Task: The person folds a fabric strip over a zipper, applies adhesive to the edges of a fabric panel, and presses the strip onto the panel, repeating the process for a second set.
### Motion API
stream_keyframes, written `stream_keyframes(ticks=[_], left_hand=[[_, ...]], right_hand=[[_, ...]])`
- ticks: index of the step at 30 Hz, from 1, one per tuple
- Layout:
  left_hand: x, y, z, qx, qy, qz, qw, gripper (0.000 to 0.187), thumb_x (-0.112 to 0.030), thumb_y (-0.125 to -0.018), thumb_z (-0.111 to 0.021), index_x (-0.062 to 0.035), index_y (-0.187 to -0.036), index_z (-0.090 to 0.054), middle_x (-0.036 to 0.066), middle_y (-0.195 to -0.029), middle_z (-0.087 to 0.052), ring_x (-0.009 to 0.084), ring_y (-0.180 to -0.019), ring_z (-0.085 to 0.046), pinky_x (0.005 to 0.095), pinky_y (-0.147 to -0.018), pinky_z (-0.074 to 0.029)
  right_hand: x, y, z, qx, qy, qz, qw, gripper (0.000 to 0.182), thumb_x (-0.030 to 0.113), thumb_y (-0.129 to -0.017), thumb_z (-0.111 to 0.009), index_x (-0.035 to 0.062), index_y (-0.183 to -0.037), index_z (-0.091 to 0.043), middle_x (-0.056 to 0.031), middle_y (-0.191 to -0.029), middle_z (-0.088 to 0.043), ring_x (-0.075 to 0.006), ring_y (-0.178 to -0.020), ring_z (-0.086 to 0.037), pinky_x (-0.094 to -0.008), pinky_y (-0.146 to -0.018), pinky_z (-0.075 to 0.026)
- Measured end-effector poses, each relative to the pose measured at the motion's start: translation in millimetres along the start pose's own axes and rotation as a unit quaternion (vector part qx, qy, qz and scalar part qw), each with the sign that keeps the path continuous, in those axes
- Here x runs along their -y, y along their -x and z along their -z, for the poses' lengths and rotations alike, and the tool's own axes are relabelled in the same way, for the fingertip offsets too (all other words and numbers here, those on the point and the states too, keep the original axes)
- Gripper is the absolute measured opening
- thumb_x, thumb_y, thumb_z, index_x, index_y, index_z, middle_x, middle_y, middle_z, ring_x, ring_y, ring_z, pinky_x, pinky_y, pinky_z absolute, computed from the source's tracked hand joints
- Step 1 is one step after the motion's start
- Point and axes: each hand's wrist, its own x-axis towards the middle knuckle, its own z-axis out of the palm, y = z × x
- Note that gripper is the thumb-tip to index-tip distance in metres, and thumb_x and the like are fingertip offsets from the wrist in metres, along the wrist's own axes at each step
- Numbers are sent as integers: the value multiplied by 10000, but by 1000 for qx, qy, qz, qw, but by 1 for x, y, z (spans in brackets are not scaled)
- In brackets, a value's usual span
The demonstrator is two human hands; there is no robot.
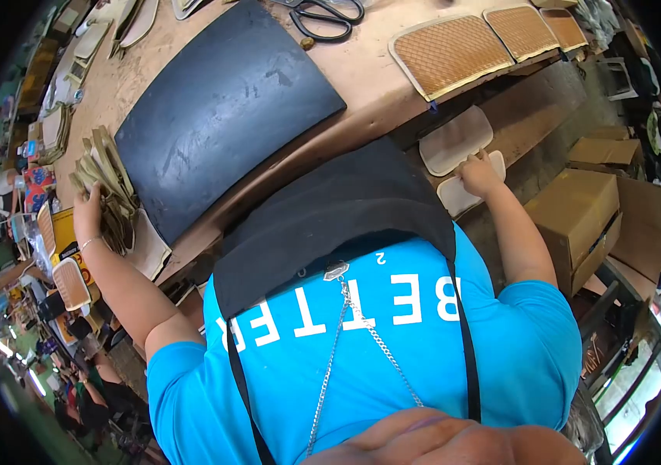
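Low on the right, the right hand point(479, 172) is curling its fingers over the near pale panel point(460, 195), a flat piece with rounded corners; whether they are gripping it, I cannot tell. Just beyond, a second pale panel point(456, 141), smooth and round-cornered, is lying on the lower brown shelf point(535, 108). At the far left, the left hand point(89, 203) is resting bent fingers against the near-left side of a stack of folded pieces point(106, 170), whose thin, creased, tan-olive layers are fanning upward; its grip is hard to make out. Between the hands, a broad black sheet point(226, 108), smooth, slightly scuffed and dully shining, is covering part of the tan worktop point(369, 74). Farther off, scissors point(322, 17) with black looped handles are lying beyond the sheet's far edge, while brown quilted panels point(454, 56), diamond-textured and pale-rimmed, are lining the worktop's edge to the right. Brown cardboard boxes point(578, 213) are standing right of the right forearm.
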Motion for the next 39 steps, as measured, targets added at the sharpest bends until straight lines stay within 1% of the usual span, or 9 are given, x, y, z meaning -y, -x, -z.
stream_keyframes(ticks=[7,12,17,21,23,26,29,32,39], left_hand=[[45,-41,-8,64,35,-10,997,810,-612,-830,-574,66,-1271,-540,262,-1287,-562,394,-1221,-521,417,-1011,-403],[90,-73,-24,-18,-110,15,994,568,-512,-881,-545,-32,-1170,-641,265,-1172,-610,416,-1116,-569,441,-951,-448],[70,-34,16,-119,-50,13,992,449,-437,-893,-540,-56,-1080,-688,255,-1050,-646,411,-1024,-611,442,-897,-474],[-22,48,69,-208,308,-134,919,379,-323,-909,-647,17,-1073,-678,62,-900,-686,135,-823,-611,256,-770,-469],[-72,82,77,-164,414,-199,873,289,-247,-910,-674,12,-1038,-684,-34,-873,-624,35,-793,-518,187,-712,-422],[-145,119,61,-32,614,-164,772,180,-243,-923,-655,-90,-1018,-659,-83,-804,-559,-4,-742,-486,161,-650,-383],[-199,144,34,200,716,-139,655,198,-255,-936,-627,-89,-1041,-599,-36,-864,-623,49,-689,-579,195,-591,-471],[-235,171,12,344,770,-142,517,249,-238,-951,-601,-73,-1117,-515,14,-921,-635,102,-810,-631,295,-720,-546],[-241,191,3,380,701,-180,576,515,-124,-880,-601,-39,-1325,-356,64,-1150,-546,138,-1044,-557,325,-874,-491]], right_hand=[[26,36,-9,-257,-157,-181,936,470,147,-726,-745,72,-1151,-562,-133,-1154,-550,-332,-1107,-521,-445,-1029,-382],[30,34,-56,-322,-221,-213,896,603,160,-699,-806,24,-1215,-525,-229,-1301,-483,-400,-1205,-464,-420,-1016,-398],[18,31,-45,-245,-202,-202,926,610,217,-707,-808,24,-1216,-532,-224,-1339,-470,-378,-1214,-471,-412,-1008,-403],[20,18,40,5,-215,-110,970,421,307,-767,-775,24,-1042,-627,-187,-1057,-628,-302,-984,-601,-382,-856,-470],[54,26,126,86,-313,7,946,289,300,-854,-704,16,-830,-655,-122,-731,-648,-209,-725,-618,-347,-688,-481],[126,36,235,-15,-322,178,930,225,218,-888,-660,18,-790,-626,-106,-719,-626,-193,-718,-613,-317,-662,-471],[195,34,279,-377,-272,358,810,360,250,-811,-731,74,-1107,-625,-122,-1036,-623,-298,-883,-605,-369,-764,-497],[234,18,301,-487,-186,386,761,646,227,-738,-765,78,-1309,-502,-131,-1145,-580,-315,-992,-578,-403,-844,-475],[233,-18,293,-528,-81,353,768,639,156,-724,-710,20,-1313,-505,-121,-1065,-602,-280,-969,-585,-391,-834,-456]])
